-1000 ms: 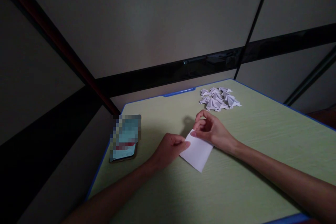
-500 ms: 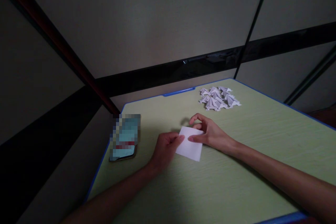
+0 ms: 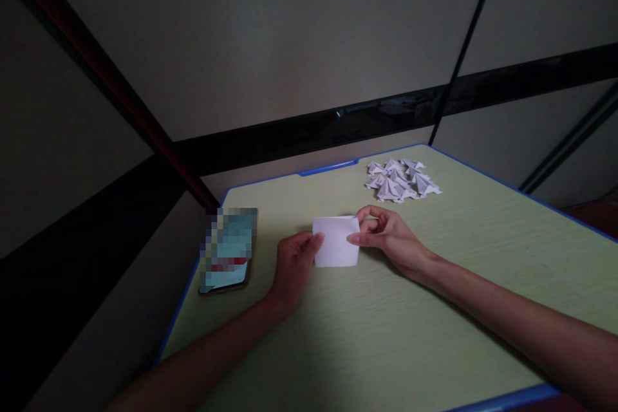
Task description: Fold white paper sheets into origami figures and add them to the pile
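Note:
A small, nearly square white sheet of paper (image 3: 336,250) is held up over the table between both hands. My left hand (image 3: 295,265) pinches its left edge, with the thumb lying on the near face. On the opposite edge my right hand (image 3: 386,235) grips the paper between thumb and curled fingers. The fingertips behind the sheet are hidden. Beyond my right hand, several folded white paper pieces (image 3: 398,180) with pointed ridges lie grouped on the table.
The light green table (image 3: 425,341) has a blue rim. A phone (image 3: 230,250), its screen lit and partly pixelated, lies near the left edge. At the far edge is a blue bar (image 3: 329,168). Behind stand panelled doors (image 3: 270,45) with a dark band.
The paper has turned level and shifted slightly left and up. My right hand has closed its fingers onto the right edge; my left hand has moved slightly left with the sheet.

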`<action>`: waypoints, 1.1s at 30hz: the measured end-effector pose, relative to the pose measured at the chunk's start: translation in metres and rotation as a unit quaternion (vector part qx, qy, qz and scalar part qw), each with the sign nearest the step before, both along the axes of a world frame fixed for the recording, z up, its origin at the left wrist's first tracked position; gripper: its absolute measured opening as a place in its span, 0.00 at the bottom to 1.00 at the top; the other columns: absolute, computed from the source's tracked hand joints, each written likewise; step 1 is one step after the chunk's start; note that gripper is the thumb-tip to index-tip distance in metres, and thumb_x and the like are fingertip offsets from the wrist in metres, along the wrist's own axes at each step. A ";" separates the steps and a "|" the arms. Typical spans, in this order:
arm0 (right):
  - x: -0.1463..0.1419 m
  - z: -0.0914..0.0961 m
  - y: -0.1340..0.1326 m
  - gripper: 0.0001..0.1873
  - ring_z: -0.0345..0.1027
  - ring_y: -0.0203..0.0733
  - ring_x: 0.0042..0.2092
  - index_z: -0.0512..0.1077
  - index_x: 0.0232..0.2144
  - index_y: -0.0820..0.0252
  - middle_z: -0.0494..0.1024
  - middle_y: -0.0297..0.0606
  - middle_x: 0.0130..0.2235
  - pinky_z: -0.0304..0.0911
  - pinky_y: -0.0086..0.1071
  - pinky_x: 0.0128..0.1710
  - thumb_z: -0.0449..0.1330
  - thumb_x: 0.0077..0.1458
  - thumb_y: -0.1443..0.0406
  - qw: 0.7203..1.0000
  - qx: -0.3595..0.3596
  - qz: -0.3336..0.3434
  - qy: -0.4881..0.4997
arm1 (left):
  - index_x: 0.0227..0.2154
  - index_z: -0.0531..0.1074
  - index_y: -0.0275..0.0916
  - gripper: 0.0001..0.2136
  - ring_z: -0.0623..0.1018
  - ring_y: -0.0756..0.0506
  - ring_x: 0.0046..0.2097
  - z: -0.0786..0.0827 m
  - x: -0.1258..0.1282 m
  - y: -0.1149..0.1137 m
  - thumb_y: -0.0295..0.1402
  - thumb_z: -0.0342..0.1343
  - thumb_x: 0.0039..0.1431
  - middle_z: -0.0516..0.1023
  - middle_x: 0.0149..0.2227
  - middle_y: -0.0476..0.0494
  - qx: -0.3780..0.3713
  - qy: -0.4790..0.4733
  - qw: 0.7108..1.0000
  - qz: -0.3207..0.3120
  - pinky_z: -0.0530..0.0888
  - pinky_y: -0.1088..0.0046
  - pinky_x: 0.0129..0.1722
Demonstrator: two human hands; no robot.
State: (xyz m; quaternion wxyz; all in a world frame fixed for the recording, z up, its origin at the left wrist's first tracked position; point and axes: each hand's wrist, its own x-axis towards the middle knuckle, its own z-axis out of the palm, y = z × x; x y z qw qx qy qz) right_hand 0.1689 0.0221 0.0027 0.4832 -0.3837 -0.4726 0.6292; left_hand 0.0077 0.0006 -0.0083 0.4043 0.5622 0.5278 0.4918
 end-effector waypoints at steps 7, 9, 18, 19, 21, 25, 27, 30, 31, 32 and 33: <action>-0.001 -0.005 -0.001 0.16 0.59 0.29 0.20 0.58 0.17 0.60 0.67 0.27 0.17 0.55 0.25 0.21 0.65 0.31 0.67 0.992 0.105 -0.061 -0.021 | 0.13 0.61 0.34 0.18 0.59 0.54 0.20 -0.006 -0.001 0.005 0.45 0.52 0.43 0.58 0.15 0.53 -0.045 -0.076 0.996 -0.005 0.55 0.78 0.20; -0.001 -0.005 -0.001 0.10 0.60 0.30 0.21 0.64 0.17 0.62 0.69 0.30 0.19 0.57 0.26 0.22 0.64 0.32 0.67 0.987 0.125 -0.078 -0.063 | 0.13 0.63 0.34 0.18 0.60 0.54 0.20 -0.008 -0.001 0.006 0.45 0.53 0.42 0.58 0.14 0.53 -0.050 -0.088 0.995 -0.004 0.56 0.78 0.20; -0.003 -0.006 -0.004 0.08 0.62 0.33 0.23 0.75 0.23 0.63 0.75 0.37 0.23 0.58 0.28 0.22 0.62 0.35 0.64 0.985 0.090 -0.019 -0.148 | 0.14 0.65 0.33 0.18 0.62 0.53 0.21 -0.009 -0.001 0.007 0.46 0.53 0.41 0.60 0.15 0.52 -0.048 -0.099 0.994 0.011 0.58 0.78 0.21; -0.003 -0.008 -0.004 0.09 0.60 0.32 0.21 0.75 0.23 0.63 0.74 0.37 0.22 0.56 0.27 0.20 0.62 0.35 0.64 0.985 0.085 -0.023 -0.150 | 0.15 0.65 0.33 0.18 0.62 0.53 0.21 -0.009 0.000 0.007 0.46 0.53 0.41 0.60 0.15 0.52 -0.050 -0.101 0.994 0.006 0.58 0.78 0.21; -0.002 -0.010 -0.003 0.10 0.57 0.30 0.20 0.76 0.24 0.64 0.72 0.35 0.20 0.53 0.26 0.18 0.63 0.34 0.64 0.985 0.083 -0.032 -0.149 | 0.15 0.64 0.33 0.17 0.61 0.53 0.21 -0.008 0.000 0.007 0.45 0.54 0.41 0.60 0.16 0.52 -0.056 -0.110 0.992 -0.003 0.59 0.78 0.21; -0.001 -0.010 -0.001 0.15 0.48 0.27 0.19 0.75 0.29 0.64 0.62 0.29 0.16 0.44 0.25 0.16 0.64 0.33 0.64 0.987 0.083 -0.036 -0.133 | 0.15 0.63 0.33 0.17 0.61 0.54 0.21 -0.005 0.002 0.006 0.44 0.54 0.41 0.60 0.16 0.53 -0.069 -0.127 0.989 -0.017 0.60 0.78 0.22; -0.001 -0.009 -0.002 0.18 0.43 0.26 0.18 0.74 0.33 0.65 0.57 0.26 0.14 0.39 0.24 0.16 0.63 0.34 0.65 0.987 0.079 -0.036 -0.133 | 0.15 0.63 0.33 0.17 0.61 0.54 0.21 -0.003 0.002 0.005 0.44 0.54 0.42 0.60 0.16 0.52 -0.072 -0.134 0.988 -0.024 0.60 0.78 0.22; 0.000 -0.007 -0.003 0.23 0.38 0.25 0.17 0.71 0.39 0.65 0.53 0.23 0.14 0.36 0.25 0.16 0.62 0.36 0.64 0.988 0.076 -0.024 -0.134 | 0.16 0.64 0.33 0.17 0.61 0.53 0.21 -0.003 0.002 0.005 0.45 0.54 0.42 0.62 0.17 0.52 -0.073 -0.141 0.987 -0.028 0.61 0.77 0.22; 0.000 -0.007 -0.004 0.24 0.38 0.25 0.17 0.69 0.41 0.64 0.53 0.23 0.14 0.36 0.25 0.16 0.62 0.37 0.64 0.988 0.077 -0.018 -0.131 | 0.16 0.64 0.33 0.17 0.62 0.53 0.21 -0.004 0.002 0.005 0.45 0.54 0.42 0.62 0.17 0.52 -0.072 -0.139 0.987 -0.026 0.61 0.77 0.23; 0.000 -0.006 -0.004 0.25 0.38 0.25 0.17 0.68 0.43 0.64 0.53 0.23 0.14 0.36 0.25 0.16 0.61 0.37 0.65 0.989 0.079 -0.012 -0.127 | 0.16 0.64 0.33 0.17 0.62 0.53 0.21 -0.005 0.002 0.005 0.45 0.54 0.42 0.62 0.17 0.52 -0.070 -0.135 0.988 -0.025 0.62 0.77 0.23; 0.000 -0.006 -0.004 0.26 0.38 0.25 0.17 0.67 0.44 0.63 0.53 0.23 0.14 0.36 0.25 0.16 0.61 0.38 0.65 0.989 0.081 -0.005 -0.122 | 0.16 0.64 0.33 0.17 0.62 0.53 0.21 -0.005 0.002 0.005 0.45 0.54 0.42 0.62 0.17 0.51 -0.069 -0.130 0.989 -0.024 0.62 0.77 0.23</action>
